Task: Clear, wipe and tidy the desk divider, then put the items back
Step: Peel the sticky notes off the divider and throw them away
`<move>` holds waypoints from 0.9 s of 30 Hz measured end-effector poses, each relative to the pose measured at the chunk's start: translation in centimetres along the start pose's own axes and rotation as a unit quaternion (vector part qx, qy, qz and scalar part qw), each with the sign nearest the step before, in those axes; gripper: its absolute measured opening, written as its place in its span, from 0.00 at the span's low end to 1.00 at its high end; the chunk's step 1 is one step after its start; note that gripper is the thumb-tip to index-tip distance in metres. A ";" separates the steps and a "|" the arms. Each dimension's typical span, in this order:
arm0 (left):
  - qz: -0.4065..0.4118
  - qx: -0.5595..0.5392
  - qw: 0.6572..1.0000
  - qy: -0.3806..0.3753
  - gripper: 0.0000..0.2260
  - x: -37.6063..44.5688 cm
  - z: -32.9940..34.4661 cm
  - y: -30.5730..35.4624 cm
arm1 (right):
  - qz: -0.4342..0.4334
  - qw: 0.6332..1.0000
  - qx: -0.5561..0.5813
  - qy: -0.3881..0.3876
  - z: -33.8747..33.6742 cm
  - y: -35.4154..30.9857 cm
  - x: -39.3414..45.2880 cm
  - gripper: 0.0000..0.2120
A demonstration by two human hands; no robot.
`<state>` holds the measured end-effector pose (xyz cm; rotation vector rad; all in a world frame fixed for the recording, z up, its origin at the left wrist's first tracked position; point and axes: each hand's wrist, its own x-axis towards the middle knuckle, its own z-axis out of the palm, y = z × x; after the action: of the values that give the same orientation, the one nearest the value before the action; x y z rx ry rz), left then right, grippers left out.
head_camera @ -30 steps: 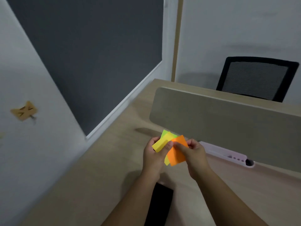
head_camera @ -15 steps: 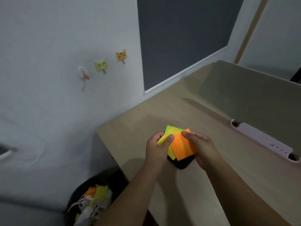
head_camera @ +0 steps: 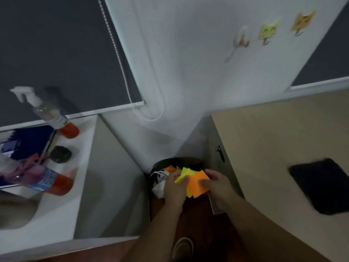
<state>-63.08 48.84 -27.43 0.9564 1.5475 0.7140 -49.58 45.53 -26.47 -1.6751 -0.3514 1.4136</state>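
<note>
Orange and yellow sticky notes (head_camera: 198, 183) held over bin (head_camera: 160, 164).

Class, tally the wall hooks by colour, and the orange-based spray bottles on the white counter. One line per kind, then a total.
Clear wall hook: 1
Yellow-green cat hook: 1
Orange cat hook: 1
Spray bottles: 2, one upright, one lying down
Total: 5
</note>
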 end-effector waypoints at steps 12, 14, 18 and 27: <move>-0.131 0.046 0.989 0.043 0.16 16.7 -4.8 -12.2 | 0.145 0.987 -0.066 -0.006 11.6 7.5 16.5 0.26; -0.137 0.057 0.988 0.040 0.17 18.4 -5.0 -13.6 | 0.156 0.985 -0.075 -0.012 12.3 8.7 18.3 0.27; -0.205 0.002 0.978 0.033 0.25 20.3 -4.7 -15.5 | 0.182 0.977 -0.111 -0.026 12.9 9.8 20.5 0.31; -0.227 -0.009 0.974 -0.010 0.18 18.7 -5.0 -13.5 | 0.187 0.979 -0.051 -0.057 10.3 6.8 18.7 0.23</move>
<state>-71.45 58.85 -47.12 0.5602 1.6605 0.3887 -55.21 59.35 -43.24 -1.8137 -0.1805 1.7989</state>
